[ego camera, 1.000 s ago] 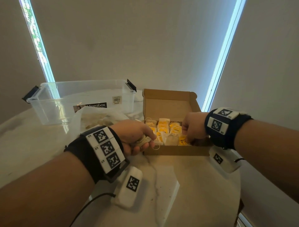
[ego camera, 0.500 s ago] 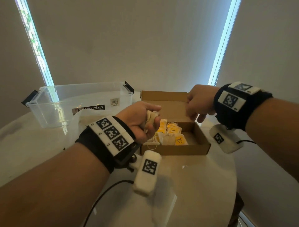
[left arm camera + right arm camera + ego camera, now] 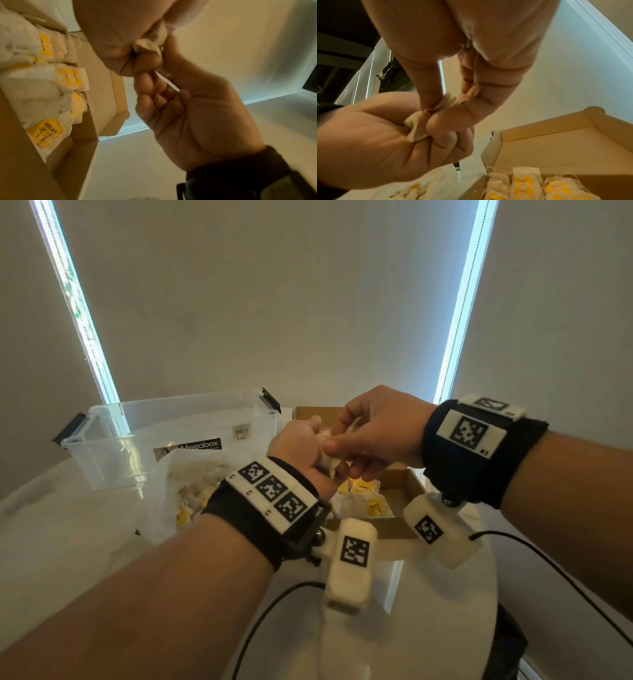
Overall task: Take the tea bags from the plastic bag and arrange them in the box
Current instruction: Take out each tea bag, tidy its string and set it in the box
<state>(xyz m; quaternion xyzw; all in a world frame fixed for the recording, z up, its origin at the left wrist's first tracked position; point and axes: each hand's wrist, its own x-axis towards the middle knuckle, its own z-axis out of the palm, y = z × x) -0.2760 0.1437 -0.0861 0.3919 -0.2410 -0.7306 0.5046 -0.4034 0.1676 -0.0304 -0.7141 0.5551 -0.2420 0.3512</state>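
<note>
Both hands meet in the air above the open cardboard box (image 3: 416,486) (image 3: 102,105) (image 3: 544,142). My left hand (image 3: 301,453) (image 3: 385,142) grips a small bunch of cream tea bags (image 3: 327,462) (image 3: 150,40) (image 3: 416,129) in its curled fingers. My right hand (image 3: 373,429) (image 3: 197,108) pinches the top of one of those tea bags between thumb and forefinger. Rows of tea bags with yellow tags (image 3: 371,506) (image 3: 46,129) (image 3: 523,184) lie in the box's left part. The clear plastic bag (image 3: 181,491) (image 3: 423,189) with more tea bags sits left of the box.
A clear plastic storage tub (image 3: 164,440) with black clips stands at the back left of the round white table (image 3: 68,542). Cables (image 3: 548,570) run from the wrist cameras over the table's near part. Pale blinds hang behind.
My left hand lifted its bunch of tea bags from the box's front left edge into the air. My right hand left the box, rose and came across to pinch a bag in the left hand.
</note>
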